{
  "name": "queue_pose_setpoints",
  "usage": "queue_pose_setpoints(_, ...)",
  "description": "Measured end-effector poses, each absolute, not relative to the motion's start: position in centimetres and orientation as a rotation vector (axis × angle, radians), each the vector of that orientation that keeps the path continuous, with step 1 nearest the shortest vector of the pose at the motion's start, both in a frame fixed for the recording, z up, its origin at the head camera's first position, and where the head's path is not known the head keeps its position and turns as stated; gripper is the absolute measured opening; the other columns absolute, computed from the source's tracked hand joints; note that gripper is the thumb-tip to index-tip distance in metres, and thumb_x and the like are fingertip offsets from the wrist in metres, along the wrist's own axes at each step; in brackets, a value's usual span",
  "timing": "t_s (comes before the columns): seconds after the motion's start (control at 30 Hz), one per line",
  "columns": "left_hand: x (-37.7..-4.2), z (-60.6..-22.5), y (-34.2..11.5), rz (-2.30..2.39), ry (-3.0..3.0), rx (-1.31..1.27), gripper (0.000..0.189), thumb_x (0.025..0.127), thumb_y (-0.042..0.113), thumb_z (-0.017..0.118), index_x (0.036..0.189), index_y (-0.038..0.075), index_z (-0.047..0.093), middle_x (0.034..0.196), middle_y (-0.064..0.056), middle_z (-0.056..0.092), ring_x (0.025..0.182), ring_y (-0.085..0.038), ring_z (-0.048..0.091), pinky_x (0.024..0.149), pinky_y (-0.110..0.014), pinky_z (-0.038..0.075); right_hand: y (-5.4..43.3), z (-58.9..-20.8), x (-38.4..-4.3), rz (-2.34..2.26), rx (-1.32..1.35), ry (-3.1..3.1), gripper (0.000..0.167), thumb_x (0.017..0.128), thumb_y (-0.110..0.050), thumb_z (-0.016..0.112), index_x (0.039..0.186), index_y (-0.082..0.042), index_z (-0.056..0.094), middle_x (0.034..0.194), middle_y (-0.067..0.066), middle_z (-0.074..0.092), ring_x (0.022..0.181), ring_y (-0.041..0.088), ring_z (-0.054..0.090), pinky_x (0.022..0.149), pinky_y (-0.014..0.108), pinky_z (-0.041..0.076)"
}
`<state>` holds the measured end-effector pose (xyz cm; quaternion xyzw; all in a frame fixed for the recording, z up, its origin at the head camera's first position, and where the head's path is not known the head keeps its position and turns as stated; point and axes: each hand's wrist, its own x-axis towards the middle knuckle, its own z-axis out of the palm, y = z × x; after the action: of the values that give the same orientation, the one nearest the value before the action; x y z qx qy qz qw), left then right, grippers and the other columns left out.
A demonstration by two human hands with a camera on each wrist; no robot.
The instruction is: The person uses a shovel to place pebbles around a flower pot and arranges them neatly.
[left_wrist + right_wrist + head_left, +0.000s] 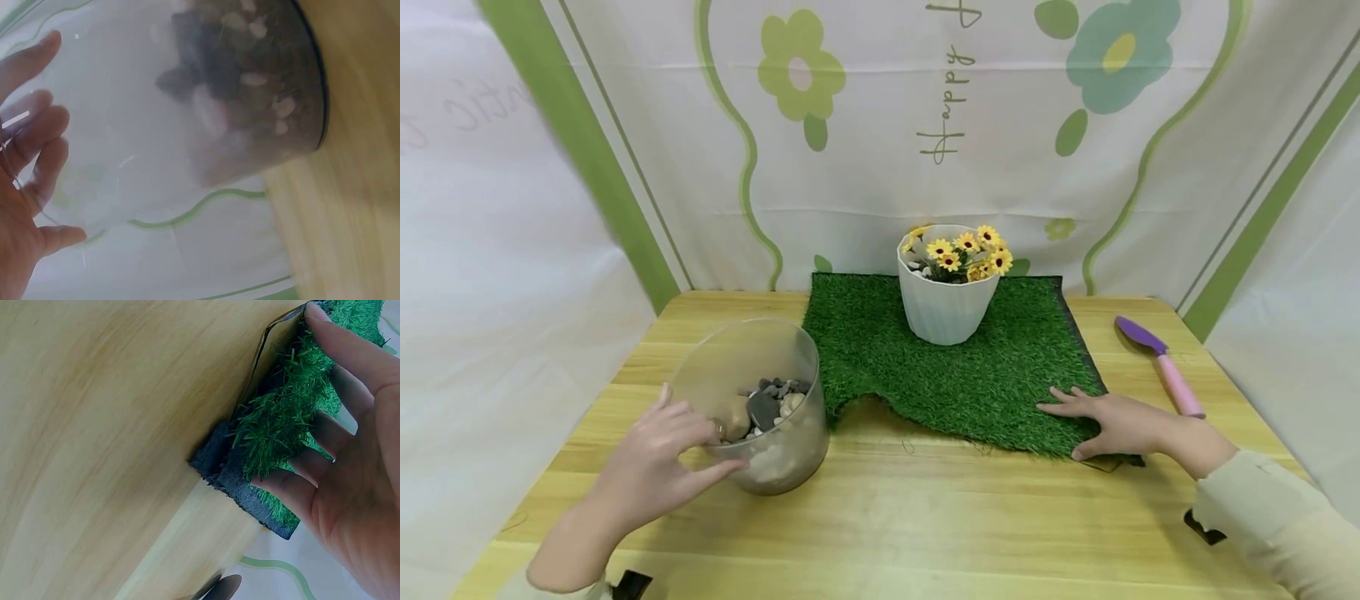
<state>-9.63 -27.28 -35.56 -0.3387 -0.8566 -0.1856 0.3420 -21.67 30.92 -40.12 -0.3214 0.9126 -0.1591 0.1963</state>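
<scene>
1. I have the clear container [805,458] at the left of the table [880,533], upright, its base on the wood; grey, dark and tan stones [765,410] lie inside it, and the wall shows cloudy.
2. My left hand [662,458] is astride the container's rim; the thumb lies outside and some fingers show through the wall, thumb and fingers apart; I cannot tell whether they press on it.
3. The green turf mat [970,375] spreads across the middle and back of the table; its near left part reaches just beside the container, where the edge curves irregularly.
4. My right hand [1120,425] rests on the mat's near right corner; the fingers are spread apart and touch the turf; the right wrist view gives me the thumb at the edge, by a loose dark strip [257,362].
5. Toward the back of the mat I see a white pot [943,312], upright; yellow flowers [967,242] with dark centres fill its mouth, with pale stones [917,268] among them.
6. Right of the mat lies a trowel [1180,387], purple blade toward the back, pink handle near my right wrist.
7. Behind the table hangs a white cloth backdrop [865,175], printed with flowers, green bands and sideways lettering; a pale sleeve [1270,500] covers my right forearm.
</scene>
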Motion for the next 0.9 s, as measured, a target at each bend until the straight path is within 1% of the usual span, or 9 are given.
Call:
queue_pose_setpoints(0.1,-9.9,-35.6,-27.3,-0.537,-2.216,-0.957,0.048,0.097,0.061,0.057,0.073,0.021,0.067,0.073,0.013,0.062,0.069,-0.008,0.056,0.104,-0.078,0.031,30.9,-40.1,-21.7,-0.436,-0.908,2.558,0.079,0.087,-0.044,0.079,0.154,-0.015,0.049,0.162,0.024,0.028,0.143,0.055,0.028,0.093,0.05,0.055)
queue_pose_setpoints(0.2,-10.1,-35.5,-27.3,-0.588,-2.2,-1.041,0.041,0.097,0.056,0.061,0.071,0.024,0.065,0.072,0.014,0.061,0.067,-0.005,0.056,0.109,-0.074,0.026,30.9,-40.1,-21.7,-0.436,-0.91,2.556,0.078,0.087,-0.044,0.078,0.154,-0.016,0.049,0.162,0.024,0.028,0.143,0.055,0.028,0.094,0.053,0.054)
queue_pose_setpoints(0.23,-10.2,-35.5,-27.3,-0.599,-2.193,-1.064,0.04,0.097,0.055,0.062,0.071,0.025,0.064,0.072,0.014,0.061,0.066,-0.005,0.055,0.112,-0.071,0.025,30.9,-40.1,-21.7,-0.436,-0.911,2.557,0.078,0.087,-0.044,0.078,0.154,-0.016,0.049,0.162,0.024,0.028,0.143,0.055,0.028,0.095,0.053,0.053)
queue_pose_setpoints(0.33,-10.3,-35.2,-27.1,-0.61,-2.189,-1.11,0.039,0.096,0.054,0.063,0.07,0.026,0.062,0.071,0.017,0.058,0.065,-0.001,0.053,0.119,-0.06,0.023,30.9,-40.1,-21.7,-0.441,-0.914,2.554,0.078,0.088,-0.044,0.078,0.154,-0.016,0.048,0.163,0.024,0.028,0.143,0.055,0.028,0.094,0.052,0.053)
queue_pose_setpoints(0.43,-10.2,-34.9,-26.9,-0.609,-2.2,-1.132,0.04,0.096,0.056,0.063,0.068,0.027,0.061,0.071,0.021,0.057,0.066,0.003,0.051,0.123,-0.047,0.023,30.9,-40.2,-21.7,-0.442,-0.916,2.551,0.078,0.088,-0.044,0.078,0.155,-0.017,0.048,0.163,0.024,0.028,0.143,0.054,0.028,0.091,0.046,0.055)
queue_pose_setpoints(0.47,-10.2,-34.8,-26.8,-0.62,-2.198,-1.146,0.039,0.096,0.056,0.064,0.068,0.028,0.062,0.071,0.022,0.057,0.066,0.003,0.051,0.123,-0.046,0.023,30.9,-40.2,-21.7,-0.445,-0.917,2.549,0.078,0.088,-0.044,0.078,0.155,-0.017,0.048,0.163,0.024,0.028,0.143,0.055,0.028,0.088,0.043,0.055)
queue_pose_setpoints(0.6,-9.9,-34.5,-26.0,-0.659,-2.182,-1.201,0.037,0.096,0.054,0.066,0.069,0.028,0.063,0.071,0.022,0.057,0.067,0.003,0.051,0.124,-0.044,0.022,30.9,-40.2,-21.7,-0.447,-0.916,2.549,0.078,0.087,-0.044,0.078,0.154,-0.017,0.049,0.163,0.024,0.028,0.143,0.055,0.028,0.083,0.037,0.055)
queue_pose_setpoints(0.8,-9.3,-34.4,-24.7,-0.682,-2.179,-1.254,0.036,0.096,0.05,0.068,0.07,0.027,0.062,0.071,0.021,0.056,0.067,0.001,0.049,0.124,-0.044,0.02,30.9,-40.2,-21.6,-0.44,-0.911,2.558,0.078,0.087,-0.043,0.079,0.154,-0.016,0.049,0.163,0.023,0.028,0.143,0.055,0.028,0.087,0.042,0.056)
queue_pose_setpoints(0.9,-9.0,-34.5,-24.0,-0.671,-2.182,-1.278,0.037,0.096,0.05,0.068,0.069,0.026,0.061,0.071,0.021,0.055,0.068,0.0,0.05,0.124,-0.045,0.021,30.9,-40.2,-21.7,-0.441,-0.902,2.554,0.079,0.087,-0.044,0.079,0.154,-0.016,0.049,0.163,0.023,0.027,0.143,0.055,0.027,0.087,0.042,0.056)
